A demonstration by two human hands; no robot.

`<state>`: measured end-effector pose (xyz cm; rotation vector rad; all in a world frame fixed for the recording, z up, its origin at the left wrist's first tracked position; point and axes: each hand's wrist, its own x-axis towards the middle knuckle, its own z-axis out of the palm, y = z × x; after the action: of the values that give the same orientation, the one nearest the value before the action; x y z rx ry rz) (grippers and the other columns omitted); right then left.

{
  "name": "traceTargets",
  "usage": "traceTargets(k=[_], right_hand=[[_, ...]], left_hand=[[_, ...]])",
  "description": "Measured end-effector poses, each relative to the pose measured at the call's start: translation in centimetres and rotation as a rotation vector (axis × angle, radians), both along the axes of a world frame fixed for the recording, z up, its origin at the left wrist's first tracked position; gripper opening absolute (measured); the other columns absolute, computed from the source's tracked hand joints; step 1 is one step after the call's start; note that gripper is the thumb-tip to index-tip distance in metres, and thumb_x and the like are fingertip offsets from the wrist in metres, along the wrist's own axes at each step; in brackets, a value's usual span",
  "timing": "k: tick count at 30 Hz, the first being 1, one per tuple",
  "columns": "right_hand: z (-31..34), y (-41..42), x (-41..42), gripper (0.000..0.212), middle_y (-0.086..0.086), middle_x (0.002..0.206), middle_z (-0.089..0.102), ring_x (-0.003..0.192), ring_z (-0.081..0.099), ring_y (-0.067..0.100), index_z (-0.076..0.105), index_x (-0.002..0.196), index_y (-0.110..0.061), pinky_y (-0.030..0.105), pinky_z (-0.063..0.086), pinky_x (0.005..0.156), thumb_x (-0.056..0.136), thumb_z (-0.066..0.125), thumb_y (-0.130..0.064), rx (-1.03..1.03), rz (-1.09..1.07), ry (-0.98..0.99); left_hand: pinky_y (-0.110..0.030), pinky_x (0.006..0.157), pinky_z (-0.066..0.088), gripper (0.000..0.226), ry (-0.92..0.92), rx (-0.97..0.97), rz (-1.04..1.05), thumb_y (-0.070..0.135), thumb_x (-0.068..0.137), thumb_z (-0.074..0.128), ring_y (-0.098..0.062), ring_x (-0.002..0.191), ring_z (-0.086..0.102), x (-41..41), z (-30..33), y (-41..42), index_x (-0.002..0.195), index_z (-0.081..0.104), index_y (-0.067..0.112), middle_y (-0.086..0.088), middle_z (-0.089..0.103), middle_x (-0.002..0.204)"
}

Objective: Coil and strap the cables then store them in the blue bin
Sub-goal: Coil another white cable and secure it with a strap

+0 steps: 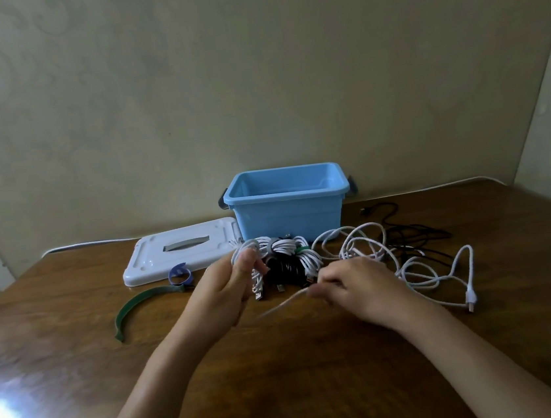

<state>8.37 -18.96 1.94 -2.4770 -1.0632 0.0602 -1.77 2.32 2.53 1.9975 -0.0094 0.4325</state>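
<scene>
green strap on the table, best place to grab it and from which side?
Grip the green strap at its near end by the table edge, likely coming from above-left with the left hand. It lies in an open arc; that end is bare, away from the blue strap and lid.

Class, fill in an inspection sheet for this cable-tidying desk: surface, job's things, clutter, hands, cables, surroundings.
Surface: brown wooden table, glare patch at near left.
Job's things: blue bin open at the back, no cables seen inside; white lid lying left of it; green strap and blue strap loose on the table.
Clutter: nothing seen.
Hands: left hand grips a part-wound white coil; right hand pinches the same cable's free run.
Cables: strapped bundles before the bin; loose white cable and black cable at right.
Surroundings: plain beige wall.
</scene>
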Motion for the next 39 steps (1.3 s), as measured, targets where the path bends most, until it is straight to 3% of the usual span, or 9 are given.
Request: traceTargets(k=[4, 6, 13, 16, 19, 24, 32, 36, 39], right_hand=[[0.1, -0.6, 0.3, 0.043, -0.009, 0.076, 0.068, 0.077, 0.063, 0.006, 0.068, 0.076, -0.032, 0.031, 0.048, 0.074, 0.089, 0.048, -0.067, 0.288, -0.021, 0.106], [0.2, -0.2, -0.2, 0.040, -0.011, 0.077, 0.068, 0.078, 0.062, 0.002, 0.070, 0.078, -0.030, 0.031, 0.048, 0.075, 0.091, 0.050, -0.062, 0.394, -0.002, 0.154], [-0.2, 0.6, -0.6, 0.022, -0.017, 0.091, 0.069, 0.094, 0.063, 0.000, 0.069, 0.093, -0.035, 0.029, 0.051, 0.087, 0.100, 0.051, -0.046, 0.477, 0.076, 0.236], [-0.2, 0.5, -0.6, 0.027, -0.014, 0.079, 0.066, 0.079, 0.063, 0.004, 0.067, 0.086, -0.038, 0.033, 0.052, 0.074, 0.099, 0.049, -0.053, 0.443, 0.011, 0.110], [-0.3, 0.3, -0.5, 0.038, -0.008, 0.068, 0.065, 0.065, 0.061, 0.008, 0.064, 0.076, -0.035, 0.032, 0.049, 0.060, 0.096, 0.046, -0.062, 0.382, -0.095, -0.056], [0.1, 0.0, -0.6, 0.053, -0.006, 0.058, 0.052, 0.053, 0.051, 0.008, 0.055, 0.067, -0.027, 0.021, 0.028, 0.050, 0.092, 0.039, -0.071, 0.241, -0.195, -0.155], [-0.4, -0.3, 0.3, 0.041, -0.007, 0.067, 0.059, 0.061, 0.059, 0.007, 0.059, 0.076, -0.025, 0.021, 0.039, 0.052, 0.106, 0.039, -0.045, 0.227, -0.320, -0.228], [-0.6, 0.8, -0.5, 0.037, -0.011, 0.059, 0.058, 0.053, 0.055, 0.004, 0.065, 0.081, -0.030, 0.017, 0.037, 0.051, 0.105, 0.042, -0.045, 0.532, -0.155, 0.015], [-0.8, 1.4, -1.6, 0.035, -0.016, 0.059, 0.057, 0.053, 0.051, 0.003, 0.064, 0.083, -0.033, 0.026, 0.039, 0.057, 0.103, 0.042, -0.052, 0.515, -0.022, 0.124]], left_hand=[[-0.022, 0.057, 0.037, 0.052, -0.014, 0.321, 0.114, 0.062, 0.093, 0.027, 0.002, 0.059, 0.054, 0.4, -0.8, -0.6, 0.092, 0.065, 0.025, 0.013, 0.055, 0.063], [-0.020, 0.058, 0.037, 0.052, -0.022, 0.413, 0.124, 0.062, 0.092, 0.026, -0.001, 0.070, 0.055, 0.7, -1.2, -1.0, 0.087, 0.062, 0.025, 0.009, 0.058, 0.072], [-0.027, 0.069, 0.048, 0.064, 0.010, 0.411, 0.139, 0.071, 0.084, 0.023, -0.005, 0.069, 0.062, 1.1, -2.2, -1.2, 0.077, 0.066, 0.024, 0.005, 0.069, 0.071], [-0.031, 0.062, 0.045, 0.061, 0.021, 0.527, 0.204, 0.071, 0.083, 0.020, -0.007, 0.062, 0.057, 1.1, -2.1, -1.3, 0.074, 0.062, 0.028, 0.006, 0.061, 0.063], [-0.034, 0.064, 0.043, 0.065, -0.008, 0.584, 0.234, 0.070, 0.085, 0.020, -0.009, 0.070, 0.052, 1.4, -2.1, -1.0, 0.075, 0.062, 0.021, 0.005, 0.058, 0.070], [-0.035, 0.063, 0.045, 0.056, -0.021, 0.520, 0.183, 0.066, 0.088, 0.023, -0.012, 0.066, 0.055, 1.3, -2.0, -1.1, 0.076, 0.056, 0.022, 0.002, 0.060, 0.071], [-0.030, 0.057, 0.038, 0.055, -0.005, 0.243, 0.183, 0.066, 0.090, 0.026, -0.007, 0.052, 0.042, 1.5, -1.9, -1.0, 0.069, 0.046, 0.019, 0.005, 0.047, 0.059], [-0.033, 0.057, 0.037, 0.054, 0.029, 0.085, 0.155, 0.066, 0.092, 0.027, -0.009, 0.053, 0.041, 1.5, -2.5, -1.9, 0.068, 0.044, 0.021, 0.007, 0.042, 0.056], [-0.031, 0.054, 0.033, 0.052, 0.024, -0.036, 0.139, 0.067, 0.092, 0.030, -0.005, 0.049, 0.039, 1.5, -2.5, -2.2, 0.065, 0.044, 0.026, 0.010, 0.043, 0.052]])
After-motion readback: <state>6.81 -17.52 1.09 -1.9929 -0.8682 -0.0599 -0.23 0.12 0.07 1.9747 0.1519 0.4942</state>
